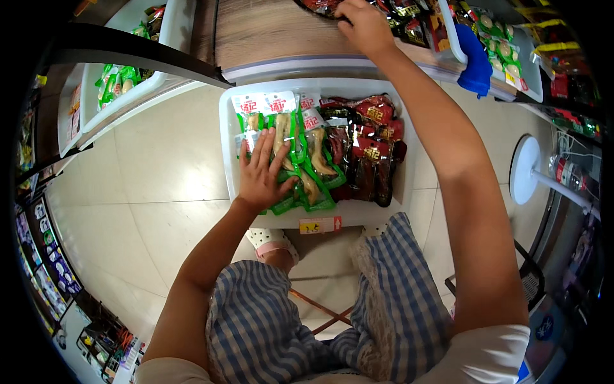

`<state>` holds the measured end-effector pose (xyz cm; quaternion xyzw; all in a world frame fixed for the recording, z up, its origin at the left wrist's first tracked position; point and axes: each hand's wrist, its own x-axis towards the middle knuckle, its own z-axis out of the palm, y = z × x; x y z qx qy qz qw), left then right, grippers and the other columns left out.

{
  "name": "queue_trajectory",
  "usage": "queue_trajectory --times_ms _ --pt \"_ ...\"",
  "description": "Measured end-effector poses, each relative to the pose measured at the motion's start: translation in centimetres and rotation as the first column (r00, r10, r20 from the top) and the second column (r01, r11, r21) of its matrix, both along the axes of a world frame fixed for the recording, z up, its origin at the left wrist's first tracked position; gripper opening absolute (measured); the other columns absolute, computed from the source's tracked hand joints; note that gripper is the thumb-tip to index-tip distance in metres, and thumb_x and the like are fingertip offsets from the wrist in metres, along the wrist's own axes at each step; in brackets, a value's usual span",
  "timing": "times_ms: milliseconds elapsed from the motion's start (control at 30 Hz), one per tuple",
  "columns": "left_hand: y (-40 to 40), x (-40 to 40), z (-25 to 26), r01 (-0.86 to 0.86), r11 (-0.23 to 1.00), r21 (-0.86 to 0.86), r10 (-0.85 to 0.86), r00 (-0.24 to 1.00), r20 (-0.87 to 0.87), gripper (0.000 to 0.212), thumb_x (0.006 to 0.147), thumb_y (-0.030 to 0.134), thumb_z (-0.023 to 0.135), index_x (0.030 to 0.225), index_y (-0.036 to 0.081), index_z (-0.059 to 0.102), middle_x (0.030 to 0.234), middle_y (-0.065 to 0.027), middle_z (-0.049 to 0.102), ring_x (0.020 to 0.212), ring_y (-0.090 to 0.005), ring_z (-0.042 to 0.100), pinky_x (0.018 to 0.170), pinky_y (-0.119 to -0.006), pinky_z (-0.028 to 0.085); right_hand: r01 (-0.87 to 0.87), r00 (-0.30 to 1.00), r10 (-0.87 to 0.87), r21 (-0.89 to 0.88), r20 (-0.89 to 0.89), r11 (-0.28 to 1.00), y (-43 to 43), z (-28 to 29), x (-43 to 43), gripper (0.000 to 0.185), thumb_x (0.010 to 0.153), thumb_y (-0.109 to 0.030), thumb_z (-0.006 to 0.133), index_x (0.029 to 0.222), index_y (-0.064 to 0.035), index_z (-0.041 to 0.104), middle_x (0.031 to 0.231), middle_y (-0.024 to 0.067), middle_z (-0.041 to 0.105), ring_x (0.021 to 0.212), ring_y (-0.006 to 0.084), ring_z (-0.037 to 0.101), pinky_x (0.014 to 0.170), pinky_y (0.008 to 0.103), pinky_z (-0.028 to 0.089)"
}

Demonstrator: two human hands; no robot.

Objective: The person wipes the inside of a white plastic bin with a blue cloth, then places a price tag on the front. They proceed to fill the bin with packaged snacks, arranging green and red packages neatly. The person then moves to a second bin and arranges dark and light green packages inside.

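Note:
A white plastic tub (316, 218) sits before me between my knees and the shelf. Its left half holds green-edged vacuum packets of pale meat pieces (316, 149); dark red and black packets (371, 163) fill the right half. My left hand (264, 170) lies palm down on the green packets, fingers spread, gripping nothing. Up at the wooden shelf (273, 33), my right hand (364, 26) reaches in with bent fingers beside dark food packets (412, 29) and a red-and-black packet (324, 6). Whether its fingertips hold a packet cannot be made out.
A black shelf post (144, 53) slants at upper left beside white bins of packets (120, 91). A blue cloth (472, 62) hangs over the shelf edge by another bin (515, 62). To the right are a white round-based stand (523, 168) and a plastic bottle (568, 173).

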<state>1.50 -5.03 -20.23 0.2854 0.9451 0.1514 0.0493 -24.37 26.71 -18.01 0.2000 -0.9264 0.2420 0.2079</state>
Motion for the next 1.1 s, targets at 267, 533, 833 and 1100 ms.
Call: queue_trajectory --times_ms 267,533,833,1100 --pt "0.9 -0.2 3.7 -0.07 0.989 0.127 0.062 0.996 0.066 0.08 0.085 0.031 0.079 0.153 0.01 0.045 0.161 -0.0219 0.037 0.15 -0.041 0.033 0.121 -0.064 0.016 0.128 0.967 -0.186 -0.296 -0.176 0.947 1.4 8.9 18.8 0.02 0.072 0.001 0.077 0.091 -0.0057 0.074 0.097 0.0088 0.072 0.09 0.0261 0.069 0.077 0.0367 0.055" --pt "7.4 -0.1 2.4 -0.055 0.921 0.385 -0.024 0.98 0.198 0.07 0.093 0.015 0.07 0.155 0.001 0.038 0.142 -0.0253 0.053 0.135 -0.0441 0.046 0.115 -0.052 0.035 -0.139 0.883 0.18 -0.124 0.433 0.982 -0.7 1.0 31.2 0.028 0.074 -0.005 0.078 0.101 -0.0085 0.072 0.111 0.0073 0.063 0.102 0.0298 0.061 0.087 0.041 0.053" --pt "9.8 -2.7 0.0 0.108 0.988 0.106 -0.111 0.994 0.017 0.078 0.092 0.028 0.071 0.158 0.004 0.036 0.161 -0.0241 0.036 0.151 -0.0409 0.032 0.123 -0.053 0.026 0.159 0.895 -0.149 0.012 0.419 0.987 0.7 1.1 29.8 0.052 0.08 -0.017 0.08 0.129 -0.0074 0.066 0.144 0.0217 0.05 0.13 0.0432 0.049 0.107 0.0472 0.046" --pt "10.9 -2.0 0.2 0.158 0.977 0.144 -0.157 0.987 -0.022 0.077 0.093 0.039 0.07 0.154 0.001 0.041 0.166 -0.0235 0.028 0.155 -0.0394 0.025 0.125 -0.054 0.021 0.116 0.936 -0.075 -0.1 0.343 0.988 0.6 -0.5 28.7 0.04 0.086 -0.012 0.076 0.125 -0.0035 0.068 0.141 0.0185 0.057 0.13 0.0395 0.055 0.109 0.0452 0.047"
